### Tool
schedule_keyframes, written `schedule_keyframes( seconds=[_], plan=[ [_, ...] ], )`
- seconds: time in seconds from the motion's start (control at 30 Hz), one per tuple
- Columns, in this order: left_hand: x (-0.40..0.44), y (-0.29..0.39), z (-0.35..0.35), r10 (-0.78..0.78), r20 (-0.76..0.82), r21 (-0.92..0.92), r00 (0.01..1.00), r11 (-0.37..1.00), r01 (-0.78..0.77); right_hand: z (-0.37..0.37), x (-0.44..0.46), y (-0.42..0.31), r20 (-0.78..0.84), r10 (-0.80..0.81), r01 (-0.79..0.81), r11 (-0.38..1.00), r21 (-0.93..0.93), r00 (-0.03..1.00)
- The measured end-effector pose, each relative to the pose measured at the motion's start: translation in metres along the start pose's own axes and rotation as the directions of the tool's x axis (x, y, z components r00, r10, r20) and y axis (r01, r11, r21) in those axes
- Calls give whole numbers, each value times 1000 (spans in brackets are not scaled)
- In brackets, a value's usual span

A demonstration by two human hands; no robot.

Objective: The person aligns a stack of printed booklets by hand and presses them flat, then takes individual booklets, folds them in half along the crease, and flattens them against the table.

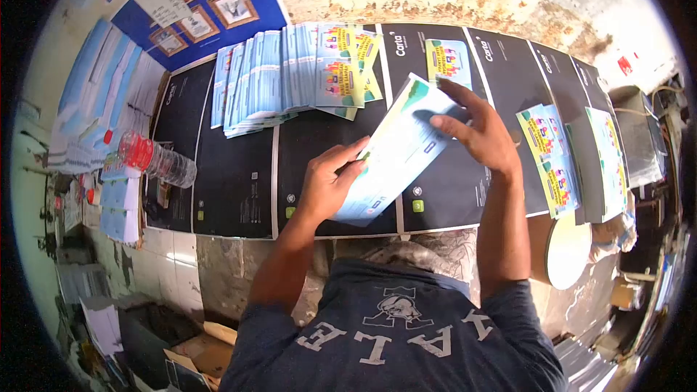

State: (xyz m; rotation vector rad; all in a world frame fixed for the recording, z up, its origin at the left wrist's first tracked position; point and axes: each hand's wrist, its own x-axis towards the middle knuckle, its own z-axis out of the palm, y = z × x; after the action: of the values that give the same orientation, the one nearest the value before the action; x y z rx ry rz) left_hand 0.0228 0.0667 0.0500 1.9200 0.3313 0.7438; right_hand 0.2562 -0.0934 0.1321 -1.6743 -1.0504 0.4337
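A light blue and white printed sheet (pixel 399 152) with green corners is tilted over the black table. My left hand (pixel 330 178) grips its left edge, thumb on top. My right hand (pixel 483 127) is at its upper right part, with thumb and fingers bent around the edge. Behind the sheet, a long row of overlapping blue leaflets (pixel 265 76) ends on the right in yellow-printed ones (pixel 339 80). A single yellow and blue leaflet (pixel 448 60) lies beyond my right hand.
Yellow and blue leaflets (pixel 549 152) and another pile (pixel 608 160) lie at the right. A plastic bottle (pixel 170 163) with a red label lies at the left, near tall paper stacks (pixel 98 94). A blue picture board (pixel 203 11) stands behind. A round stool (pixel 568 252) is below the table's right end.
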Motion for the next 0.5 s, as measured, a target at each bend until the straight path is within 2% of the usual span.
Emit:
schedule_keyframes(
  seconds=[0.03, 0.07, 0.1, 0.17, 0.2, 0.33, 0.5],
  plan=[
    [-1, 11, -4, 5, 19, -3, 1000, 1000, -5, -4, -1, -10, 84, -32, 41, 994, -103, 996],
    [-2, 19, -8, 47, 67, 79, 997, 996, -52, -4, -3, -15, 85, -44, 59, 981, -185, 995],
    [-3, 24, -8, 88, 111, 158, 990, 982, -105, -6, -3, -24, 73, -44, 57, 981, -188, 996],
    [-7, 29, -6, 85, 111, 134, 990, 986, -100, -10, -6, -38, 199, 126, -119, 992, -44, 972],
    [-8, 32, -5, 91, 97, 131, 991, 986, -103, -10, -7, -33, 190, 66, -55, 996, -65, 980],
    [-13, 34, -3, 105, 89, 125, 990, 985, -116, -8, -13, -31, 150, 64, -68, 997, 28, 987],
    [-16, 40, -2, 98, 111, 147, 989, 983, -114, -10, -17, -39, 101, 90, -85, 995, -51, 991]
  ],
)
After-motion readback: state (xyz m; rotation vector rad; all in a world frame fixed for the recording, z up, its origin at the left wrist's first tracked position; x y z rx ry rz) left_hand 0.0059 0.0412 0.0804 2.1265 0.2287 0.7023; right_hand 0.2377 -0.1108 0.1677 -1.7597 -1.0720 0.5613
